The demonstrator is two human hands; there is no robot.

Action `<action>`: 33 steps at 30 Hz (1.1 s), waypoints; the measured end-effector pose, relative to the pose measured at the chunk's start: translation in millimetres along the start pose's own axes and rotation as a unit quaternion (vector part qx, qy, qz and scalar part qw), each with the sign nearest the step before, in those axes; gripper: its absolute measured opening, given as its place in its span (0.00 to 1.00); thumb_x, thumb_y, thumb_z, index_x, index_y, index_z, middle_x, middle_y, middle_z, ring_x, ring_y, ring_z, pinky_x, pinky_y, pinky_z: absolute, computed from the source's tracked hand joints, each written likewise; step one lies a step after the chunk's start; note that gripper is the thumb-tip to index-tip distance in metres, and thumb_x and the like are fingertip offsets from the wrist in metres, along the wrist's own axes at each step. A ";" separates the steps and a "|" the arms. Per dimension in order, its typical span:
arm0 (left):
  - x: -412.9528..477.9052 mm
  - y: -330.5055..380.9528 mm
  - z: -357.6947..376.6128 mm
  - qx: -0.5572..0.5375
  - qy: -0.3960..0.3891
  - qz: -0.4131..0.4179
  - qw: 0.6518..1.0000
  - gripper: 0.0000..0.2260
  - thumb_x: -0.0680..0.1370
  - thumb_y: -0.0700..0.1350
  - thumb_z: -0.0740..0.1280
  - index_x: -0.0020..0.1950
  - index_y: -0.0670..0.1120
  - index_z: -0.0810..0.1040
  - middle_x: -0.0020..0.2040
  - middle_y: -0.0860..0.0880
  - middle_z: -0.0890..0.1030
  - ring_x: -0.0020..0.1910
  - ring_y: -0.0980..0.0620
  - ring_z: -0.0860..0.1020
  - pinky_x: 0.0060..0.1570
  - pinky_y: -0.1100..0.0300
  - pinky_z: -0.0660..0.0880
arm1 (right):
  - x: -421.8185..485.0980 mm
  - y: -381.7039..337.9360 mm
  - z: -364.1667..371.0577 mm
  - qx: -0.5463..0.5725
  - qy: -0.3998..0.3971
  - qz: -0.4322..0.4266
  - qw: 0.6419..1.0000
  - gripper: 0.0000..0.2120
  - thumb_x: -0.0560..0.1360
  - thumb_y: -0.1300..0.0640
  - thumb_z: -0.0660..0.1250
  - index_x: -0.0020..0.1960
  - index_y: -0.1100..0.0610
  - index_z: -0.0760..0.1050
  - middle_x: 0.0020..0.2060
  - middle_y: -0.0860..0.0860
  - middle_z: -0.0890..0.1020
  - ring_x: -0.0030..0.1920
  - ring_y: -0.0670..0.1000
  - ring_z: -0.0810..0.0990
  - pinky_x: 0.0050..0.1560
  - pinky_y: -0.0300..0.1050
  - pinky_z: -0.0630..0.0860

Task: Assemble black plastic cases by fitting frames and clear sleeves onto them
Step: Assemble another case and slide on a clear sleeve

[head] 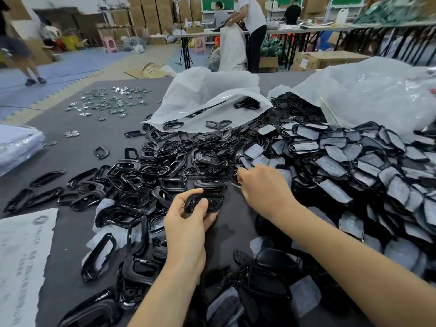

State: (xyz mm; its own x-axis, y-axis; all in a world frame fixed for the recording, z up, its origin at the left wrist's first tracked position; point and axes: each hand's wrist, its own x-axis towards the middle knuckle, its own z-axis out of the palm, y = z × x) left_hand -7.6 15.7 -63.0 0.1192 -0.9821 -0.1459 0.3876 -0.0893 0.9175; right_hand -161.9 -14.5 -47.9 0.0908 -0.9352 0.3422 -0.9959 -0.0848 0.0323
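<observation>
My left hand (186, 223) grips a glossy black case (205, 202) with a frame on it, thumb on top and fingers curled beneath. My right hand (262, 185) reaches forward over the edge of the piles, its fingers curled down; a thin clear piece shows at its fingertips, and whether it pinches it I cannot tell. A heap of black frames (169, 161) lies ahead and to the left. To the right sits a big heap of black cases with grey sleeves (342, 166).
The parts lie on a dark grey mat (70, 142). Two white plastic bags (207, 95) spill parts at the back. Small shiny metal pieces (111, 102) are scattered far left. A printed white sheet (23, 256) lies near left. People stand at tables behind.
</observation>
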 end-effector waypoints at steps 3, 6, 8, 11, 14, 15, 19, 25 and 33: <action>-1.3 1.4 -1.2 0.024 0.001 0.003 1.000 0.11 0.77 0.34 0.68 0.43 0.50 0.83 0.53 0.40 0.76 0.39 0.49 0.79 0.40 0.63 0.80 | -15.4 11.0 -9.8 0.164 0.102 0.072 0.979 0.08 0.77 0.60 0.62 0.55 0.55 0.76 0.41 0.54 0.82 0.39 0.53 0.78 0.39 0.48 0.73; -3.5 2.6 -0.9 0.043 -0.008 0.008 0.999 0.13 0.75 0.35 0.70 0.40 0.52 0.84 0.46 0.46 0.77 0.40 0.50 0.79 0.40 0.64 0.80 | -35.4 22.3 -25.4 0.398 0.151 0.211 0.880 0.07 0.75 0.63 0.67 0.48 0.52 0.76 0.31 0.46 0.81 0.27 0.47 0.76 0.30 0.41 0.74; -4.9 2.7 0.4 0.032 -0.009 -0.006 0.999 0.12 0.75 0.33 0.69 0.41 0.50 0.84 0.43 0.47 0.80 0.40 0.49 0.82 0.38 0.65 0.79 | -49.3 24.9 -30.8 0.557 0.114 0.266 0.778 0.06 0.75 0.65 0.67 0.47 0.54 0.76 0.29 0.49 0.81 0.27 0.47 0.77 0.27 0.39 0.73; -7.1 0.7 3.1 -0.006 -0.022 -0.029 0.999 0.08 0.76 0.32 0.67 0.46 0.44 0.79 0.47 0.41 0.83 0.45 0.43 0.84 0.38 0.63 0.80 | -64.0 23.3 -29.2 0.679 0.077 0.291 0.669 0.07 0.77 0.69 0.63 0.48 0.60 0.77 0.27 0.54 0.81 0.25 0.46 0.77 0.26 0.34 0.73; -10.3 -0.4 5.5 -0.015 -0.045 -0.034 0.998 0.06 0.78 0.31 0.64 0.49 0.41 0.75 0.48 0.38 0.82 0.43 0.42 0.85 0.37 0.61 0.81 | -71.7 21.8 -27.9 0.707 0.081 0.289 0.640 0.09 0.76 0.71 0.62 0.46 0.61 0.78 0.29 0.54 0.81 0.28 0.47 0.79 0.28 0.34 0.75; -10.9 -0.2 5.9 -0.018 -0.050 -0.037 0.998 0.06 0.78 0.31 0.63 0.50 0.41 0.74 0.47 0.38 0.82 0.43 0.42 0.85 0.37 0.61 0.81 | -73.2 21.2 -27.7 0.715 0.080 0.283 0.634 0.09 0.76 0.72 0.62 0.46 0.61 0.78 0.30 0.54 0.82 0.28 0.47 0.80 0.29 0.34 0.76; -10.2 -0.6 6.0 -0.027 -0.059 -0.040 0.997 0.05 0.78 0.31 0.63 0.50 0.40 0.73 0.46 0.37 0.84 0.44 0.41 0.85 0.38 0.60 0.81 | -77.9 19.7 -27.5 0.739 0.082 0.261 0.615 0.09 0.74 0.73 0.64 0.45 0.61 0.77 0.30 0.54 0.82 0.30 0.50 0.81 0.31 0.36 0.76; -12.2 -4.1 6.1 -0.026 -0.088 -0.050 0.995 0.05 0.78 0.31 0.64 0.49 0.40 0.73 0.45 0.37 0.84 0.45 0.40 0.84 0.40 0.59 0.81 | -80.2 19.7 -29.1 0.760 0.082 0.252 0.594 0.08 0.71 0.70 0.68 0.41 0.59 0.75 0.30 0.52 0.81 0.30 0.50 0.82 0.33 0.38 0.79; -18.5 -5.8 8.9 -0.016 -0.118 -0.040 0.992 0.04 0.78 0.31 0.63 0.49 0.40 0.72 0.45 0.38 0.85 0.46 0.40 0.84 0.42 0.60 0.80 | -82.5 16.6 -30.0 0.754 0.081 0.252 0.602 0.08 0.74 0.70 0.65 0.45 0.59 0.78 0.34 0.55 0.80 0.35 0.56 0.84 0.34 0.39 0.79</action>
State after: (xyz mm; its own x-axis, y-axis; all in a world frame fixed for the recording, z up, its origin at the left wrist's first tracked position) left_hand -20.2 32.9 -62.3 -0.1292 -0.9840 -0.1225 0.4162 -0.1660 0.8940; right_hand -185.9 71.5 -47.4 -0.3451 -0.9376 0.0431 0.2437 -0.1338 -0.9606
